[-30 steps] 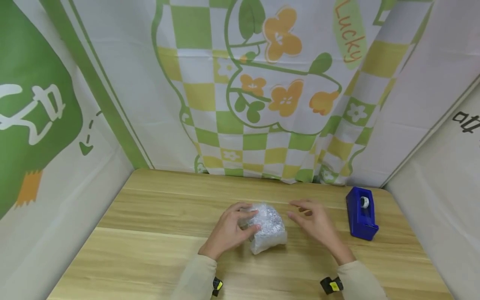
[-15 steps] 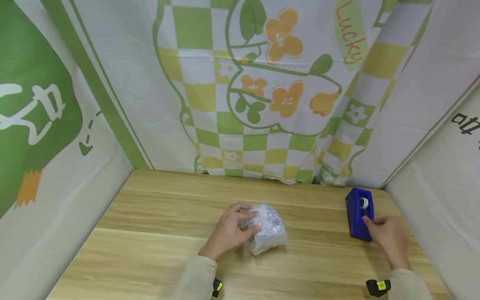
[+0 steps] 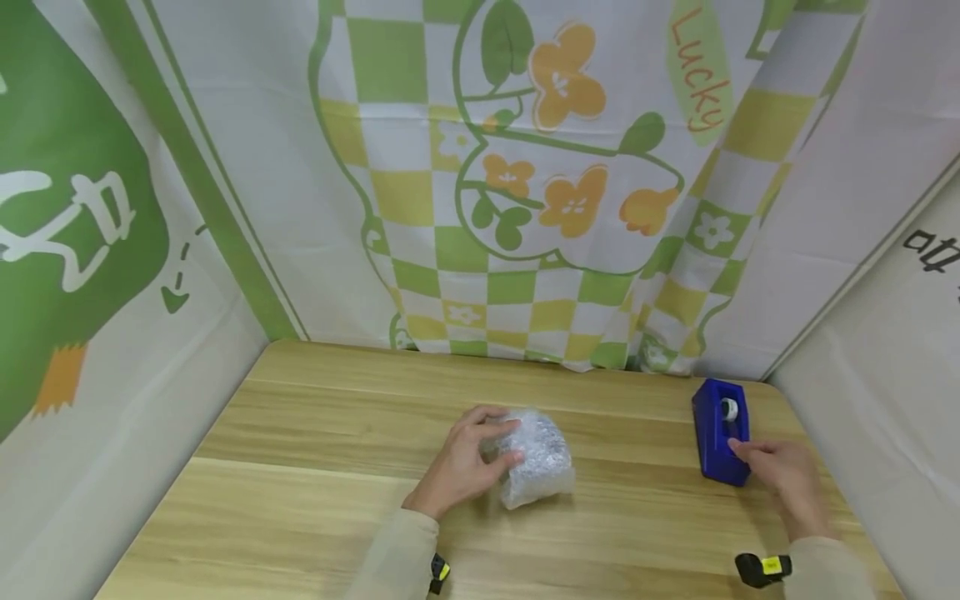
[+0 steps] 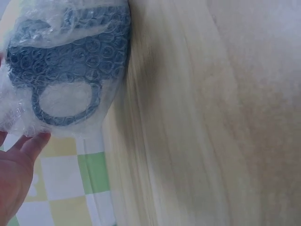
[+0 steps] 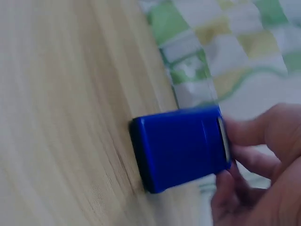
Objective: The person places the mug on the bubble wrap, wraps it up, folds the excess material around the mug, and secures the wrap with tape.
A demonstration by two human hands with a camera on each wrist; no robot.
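Observation:
A mug wrapped in bubble wrap [image 3: 536,458] lies on the table, its dark body and looped handle showing through the plastic in the left wrist view. My left hand [image 3: 467,462] holds it from the left, thumb and fingers spread over the wrap. At the right stands a blue tape dispenser [image 3: 722,433] with a small white-cored roll [image 3: 729,409] inside. My right hand [image 3: 783,479] is at its front end, thumb and index finger pinched together right by the cutter edge [image 5: 224,140]; the clear tape itself hardly shows. The other fingers curl below.
The wooden table [image 3: 315,500] ends at a checked flower-print curtain [image 3: 525,308] behind, with white cloth walls on both sides. Black straps with yellow labels sit at both wrists. The dispenser stands near the table's back right corner.
My right hand has moved from beside the wrapped mug to the tape dispenser on the right, then slightly back from the roll along its front. My left hand has stayed on the mug.

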